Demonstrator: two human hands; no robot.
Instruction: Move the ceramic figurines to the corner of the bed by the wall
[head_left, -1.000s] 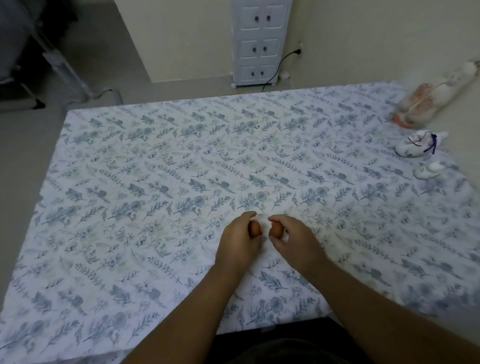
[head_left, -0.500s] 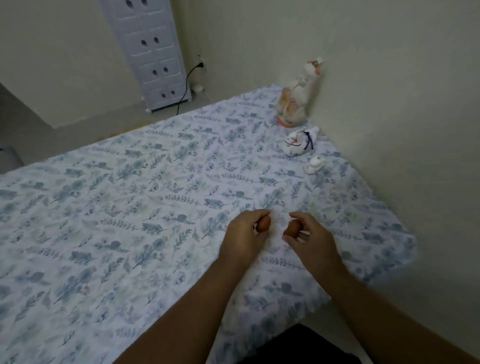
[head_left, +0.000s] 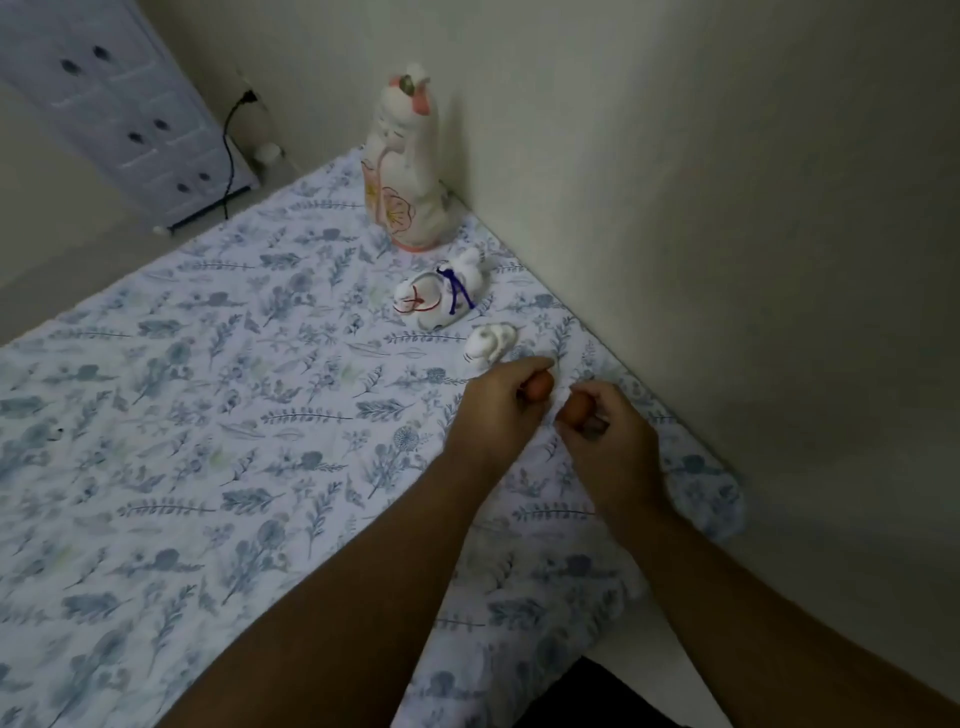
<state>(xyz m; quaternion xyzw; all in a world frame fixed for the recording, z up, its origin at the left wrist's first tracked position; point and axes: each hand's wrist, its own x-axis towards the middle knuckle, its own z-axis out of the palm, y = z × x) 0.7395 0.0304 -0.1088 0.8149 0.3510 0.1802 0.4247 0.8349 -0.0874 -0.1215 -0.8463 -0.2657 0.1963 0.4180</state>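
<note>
Ceramic pieces mostly placed: tall figurine (head_left: 404, 171), roped one (head_left: 441, 296), small white one (head_left: 491, 343) lined along wall; left hand (head_left: 501, 410) and right hand (head_left: 605, 441) each pinch a brown figurine (head_left: 540, 387), (head_left: 575, 408), last two seemingly left.

tall cat (head_left: 402, 171): white, pink flowers, upright in the corner
horse (head_left: 439, 296): white, blue cord, beside it
tiny white one (head_left: 490, 344): nearer
two brown bits (head_left: 542, 387): pinched in fingers

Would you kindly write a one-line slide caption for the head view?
Each hand, left and right, carries a small brown figurine toward three white figurines lined along the wall.
</note>
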